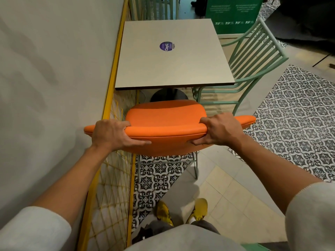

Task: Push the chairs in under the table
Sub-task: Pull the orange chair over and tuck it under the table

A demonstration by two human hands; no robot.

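Observation:
An orange padded chair on thin green legs stands right in front of me, facing a square beige table with a purple sticker on top. Its seat front sits just short of the table's near edge. My left hand grips the left part of the chair's backrest rim. My right hand grips the right part of the same rim. A green metal slatted chair stands at the table's right side, its seat partly under the tabletop.
A pale wall and a yellow-framed string partition run close along the left of table and chair. Patterned floor tiles spread to the right. My yellow shoes stand behind the orange chair. A green sign stands beyond the table.

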